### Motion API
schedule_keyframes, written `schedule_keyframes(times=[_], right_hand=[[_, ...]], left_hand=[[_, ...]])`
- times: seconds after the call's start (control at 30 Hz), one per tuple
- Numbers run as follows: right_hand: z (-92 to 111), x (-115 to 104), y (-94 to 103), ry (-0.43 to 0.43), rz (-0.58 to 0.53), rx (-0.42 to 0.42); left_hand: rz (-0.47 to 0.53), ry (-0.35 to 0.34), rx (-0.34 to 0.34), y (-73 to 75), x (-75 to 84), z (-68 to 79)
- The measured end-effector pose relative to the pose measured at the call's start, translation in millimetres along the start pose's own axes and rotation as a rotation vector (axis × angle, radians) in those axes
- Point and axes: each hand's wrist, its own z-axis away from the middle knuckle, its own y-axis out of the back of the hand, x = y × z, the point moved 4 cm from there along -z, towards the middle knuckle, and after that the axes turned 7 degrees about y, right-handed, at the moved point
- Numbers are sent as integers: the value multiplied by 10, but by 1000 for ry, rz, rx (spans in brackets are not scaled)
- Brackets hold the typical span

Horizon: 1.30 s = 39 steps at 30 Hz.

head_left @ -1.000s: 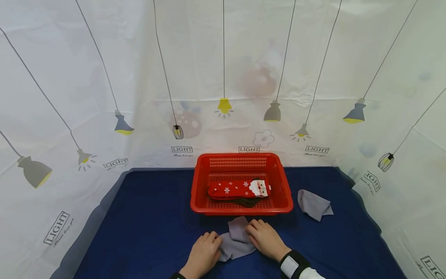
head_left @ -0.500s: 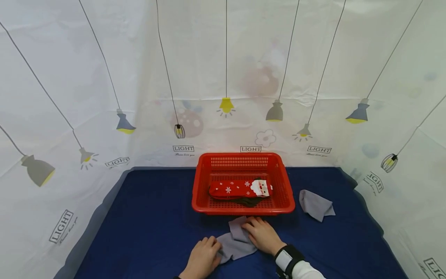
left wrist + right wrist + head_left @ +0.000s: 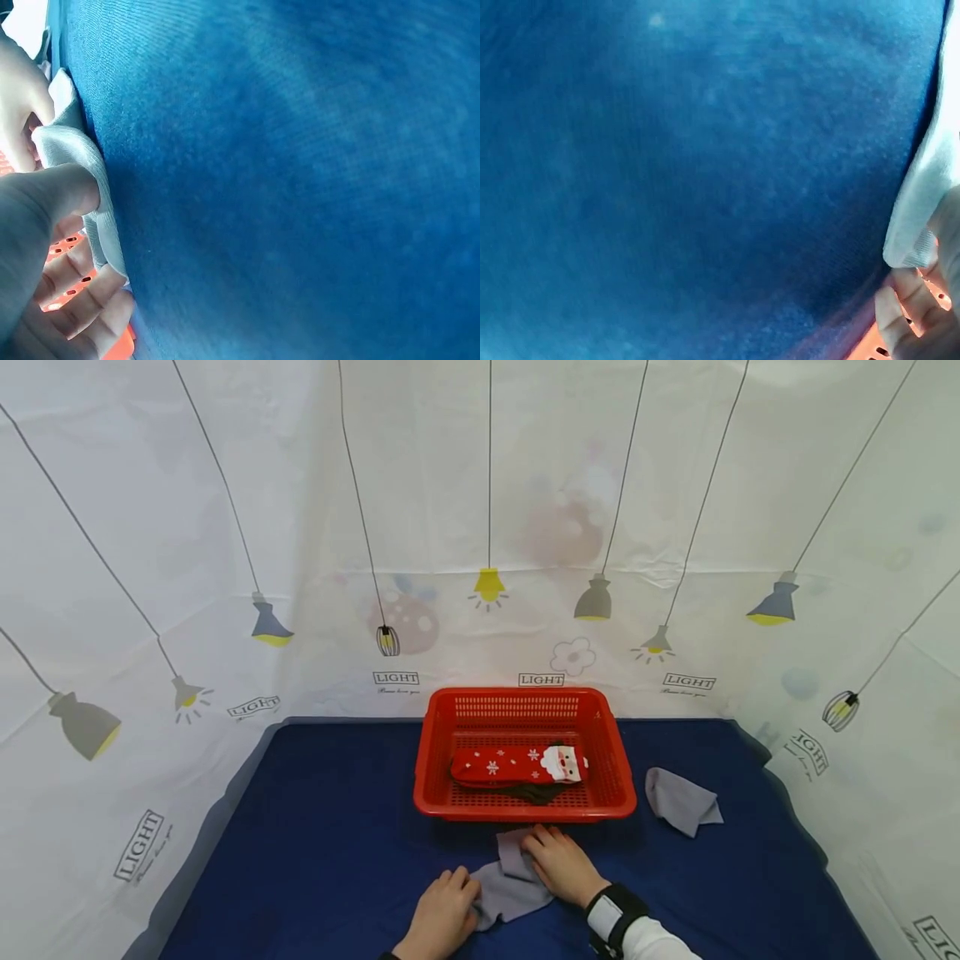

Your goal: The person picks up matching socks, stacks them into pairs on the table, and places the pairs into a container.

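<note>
A grey sock [image 3: 510, 889] lies bent on the blue cloth, just in front of the red basket [image 3: 525, 812]. At its left end my left hand [image 3: 442, 910] pinches the fabric; the left wrist view shows the thumb on the near side of the sock [image 3: 75, 146] and fingers behind it. My right hand [image 3: 566, 867] pinches the folded upper part near the basket's front rim. In the right wrist view the sock [image 3: 919, 199] hangs at the right edge by the right hand [image 3: 934, 315], which is partly cut off. Some fingertips are hidden by fabric.
Inside the basket lie red socks [image 3: 502, 766] with a Santa face and snowflakes, on top of dark green fabric [image 3: 538, 793]. A second grey sock [image 3: 681, 802] rests on the blue cloth [image 3: 322, 835] to the right. A white printed curtain [image 3: 315, 635] encloses the table.
My right hand has shifted slightly left and up over the sock's folded upper part. The left hand keeps its hold with little movement. The head view has shifted a little.
</note>
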Motion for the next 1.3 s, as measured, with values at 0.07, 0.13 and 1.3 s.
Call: schedule_keyframes(times=[0.07, 0.13, 1.3], right_hand=[[3, -7, -2, -5, 4, 3], [7, -14, 0, -13, 6, 3], [354, -12, 257, -219, -5, 70]], left_hand=[[-7, -2, 0, -10, 1, -5], [-15, -2, -1, -26, 1, -10], [-132, -104, 44, 24, -144, -236]])
